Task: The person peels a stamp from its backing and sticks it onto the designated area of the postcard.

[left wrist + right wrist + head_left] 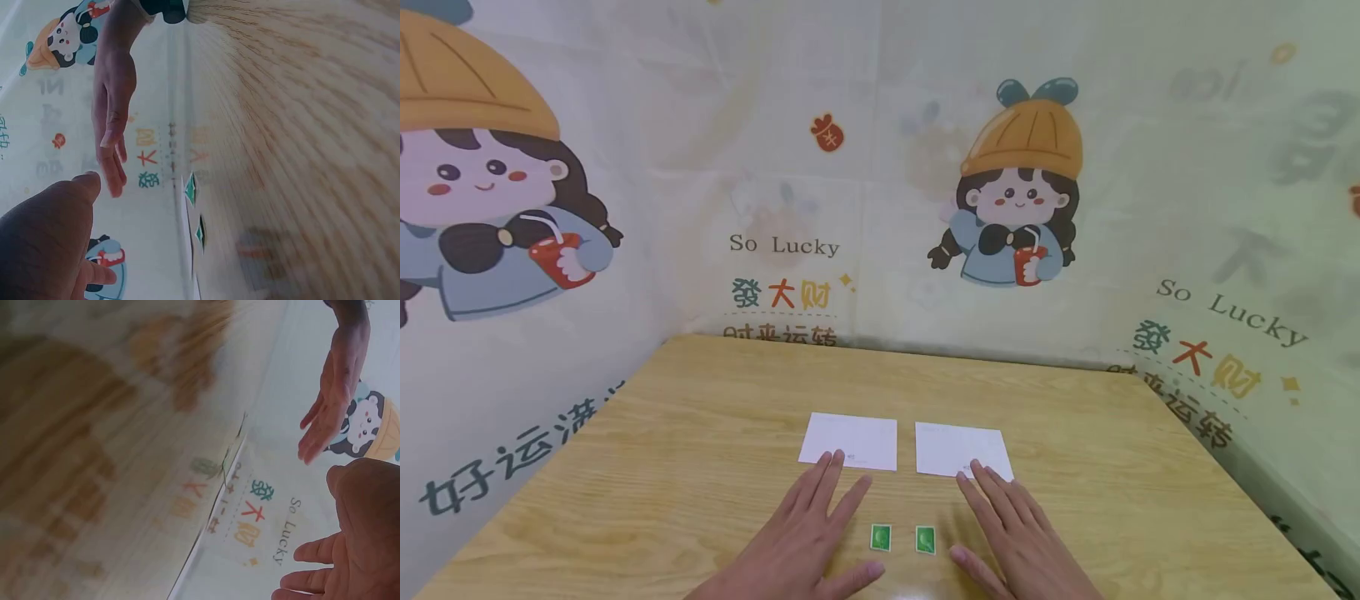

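My left hand (pixel 801 533) is open over the table, fingers straight and spread, with its fingertips overlapping the lower edge of a white card (pixel 857 440) in the head view. Mirroring it, my right hand (pixel 1018 533) points its extended fingers toward a second white card (pixel 962 448). Both palms are bare, and the wrist views show the hands raised above the tabletop. Between the thumbs lie two small green stamp-like pieces with white borders, the left stamp (pixel 881 537) and the right stamp (pixel 926 540), side by side. Seen low in the left wrist view, one stamp (pixel 190 189) appears edge-on.
A light wood-grain table (pixel 715 417) carries the cards and stamps. Printed cloth (pixel 880 208) with cartoon figures and lettering hangs behind the table and along both sides, close to its edges.
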The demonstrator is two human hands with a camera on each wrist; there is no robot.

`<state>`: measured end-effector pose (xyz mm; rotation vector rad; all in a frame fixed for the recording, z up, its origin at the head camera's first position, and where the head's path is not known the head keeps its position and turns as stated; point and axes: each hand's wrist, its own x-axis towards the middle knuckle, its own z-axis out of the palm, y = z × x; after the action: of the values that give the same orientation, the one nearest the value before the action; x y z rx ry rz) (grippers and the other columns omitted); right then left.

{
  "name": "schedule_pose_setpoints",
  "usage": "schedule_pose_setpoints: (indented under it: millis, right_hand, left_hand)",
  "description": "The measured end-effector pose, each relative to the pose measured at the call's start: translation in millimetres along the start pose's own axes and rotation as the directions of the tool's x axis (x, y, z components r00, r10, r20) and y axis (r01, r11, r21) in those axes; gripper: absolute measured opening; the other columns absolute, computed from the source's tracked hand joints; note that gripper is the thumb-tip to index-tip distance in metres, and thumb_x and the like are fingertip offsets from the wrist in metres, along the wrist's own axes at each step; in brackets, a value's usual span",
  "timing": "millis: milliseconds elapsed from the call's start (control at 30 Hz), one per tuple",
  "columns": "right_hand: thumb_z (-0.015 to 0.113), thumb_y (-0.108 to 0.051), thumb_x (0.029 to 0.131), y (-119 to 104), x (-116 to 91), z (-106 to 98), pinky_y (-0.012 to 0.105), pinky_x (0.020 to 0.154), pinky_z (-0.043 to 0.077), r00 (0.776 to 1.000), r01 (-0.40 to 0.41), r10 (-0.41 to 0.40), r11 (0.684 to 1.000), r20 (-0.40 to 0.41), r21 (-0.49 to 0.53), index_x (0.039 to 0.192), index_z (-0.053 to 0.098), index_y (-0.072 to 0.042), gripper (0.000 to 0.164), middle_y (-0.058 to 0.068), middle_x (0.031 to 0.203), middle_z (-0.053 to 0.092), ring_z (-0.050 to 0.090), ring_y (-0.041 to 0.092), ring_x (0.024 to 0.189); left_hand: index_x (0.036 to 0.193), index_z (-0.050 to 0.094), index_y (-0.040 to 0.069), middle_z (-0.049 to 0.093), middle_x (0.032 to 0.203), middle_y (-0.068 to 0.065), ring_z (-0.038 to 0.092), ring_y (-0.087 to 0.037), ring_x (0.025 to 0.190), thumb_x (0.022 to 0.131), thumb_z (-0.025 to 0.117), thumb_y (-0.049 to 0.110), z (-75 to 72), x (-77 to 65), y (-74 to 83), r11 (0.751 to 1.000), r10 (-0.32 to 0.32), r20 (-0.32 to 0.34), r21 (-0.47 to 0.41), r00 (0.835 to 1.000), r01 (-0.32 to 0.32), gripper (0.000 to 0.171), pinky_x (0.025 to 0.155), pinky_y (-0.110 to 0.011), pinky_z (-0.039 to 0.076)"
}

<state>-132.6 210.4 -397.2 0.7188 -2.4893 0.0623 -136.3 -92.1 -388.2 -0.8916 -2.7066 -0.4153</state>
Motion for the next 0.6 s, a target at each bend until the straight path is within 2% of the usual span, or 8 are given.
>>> schedule_pose_setpoints:
  millis: [100,167,233,367,533,600]
  right_hand:
    - [0.069,-0.053,0.093,-5,1,-3,0.028,0.122,0.023,0.998,-0.047,0.046,0.998,0.032,0.041,0.15,0.05,-0.014,0.071,0.007,0.15,0.054,0.055,0.025,0.131]
    - [0.068,-0.053,0.094,-8,2,-6,0.039,0.112,0.041,0.993,-0.101,0.094,0.99,0.076,0.099,0.149,0.052,-0.016,0.068,0.004,0.148,0.056,0.056,0.023,0.13]
    - [0.067,-0.053,0.095,-11,4,-10,0.048,0.098,0.051,0.984,-0.147,0.129,0.976,0.12,0.158,0.147,0.054,-0.016,0.065,0.001,0.145,0.058,0.057,0.02,0.127]
    - [0.066,-0.053,0.096,-13,7,-16,0.045,0.095,0.054,0.962,-0.242,0.195,0.932,0.19,0.269,0.144,0.057,-0.017,0.06,-0.007,0.135,0.06,0.058,0.014,0.121]
    - [0.07,-0.048,0.095,-11,12,-20,0.034,0.085,0.055,0.969,-0.239,0.197,0.903,0.15,0.358,0.138,0.063,-0.019,0.052,-0.013,0.121,0.061,0.06,0.008,0.104]
    - [0.07,-0.047,0.095,-11,13,-21,0.03,0.079,0.054,0.968,-0.244,0.197,0.882,0.154,0.404,0.135,0.064,-0.019,0.049,-0.016,0.114,0.063,0.059,0.005,0.097]
  left_hand:
    - [0.157,0.04,0.012,0.03,0.163,-0.022,0.028,-0.038,0.152,0.098,0.045,0.072,-1.9,-0.2,0.6,1.0,-0.001,0.01,-0.007,1.0,0.001,0.085,0.115,-0.055,0.033]
    - [0.158,0.038,0.012,0.028,0.164,-0.021,0.026,-0.037,0.152,0.098,0.043,0.072,-2.8,0.2,1.3,1.0,-0.006,0.023,-0.023,1.0,0.007,0.085,0.116,-0.055,0.032]
    - [0.158,0.038,0.012,0.029,0.164,-0.022,0.027,-0.038,0.152,0.098,0.041,0.072,-3.1,0.8,1.7,1.0,-0.001,0.022,-0.023,1.0,0.001,0.084,0.115,-0.055,0.033]
    - [0.156,0.041,0.011,0.033,0.162,-0.021,0.03,-0.037,0.151,0.1,0.041,0.07,-1.4,2.5,2.4,1.0,0.027,-0.015,0.004,1.0,-0.027,0.082,0.114,-0.053,0.036]
    - [0.154,0.044,0.011,0.036,0.16,-0.021,0.034,-0.036,0.149,0.102,0.043,0.065,-0.3,6.6,3.9,0.999,0.05,-0.068,0.02,0.996,-0.049,0.075,0.113,-0.051,0.039]
    - [0.154,0.044,0.012,0.036,0.16,-0.02,0.034,-0.036,0.149,0.102,0.043,0.064,-0.8,8.5,4.7,0.999,0.046,-0.075,0.011,0.996,-0.045,0.073,0.113,-0.051,0.039]
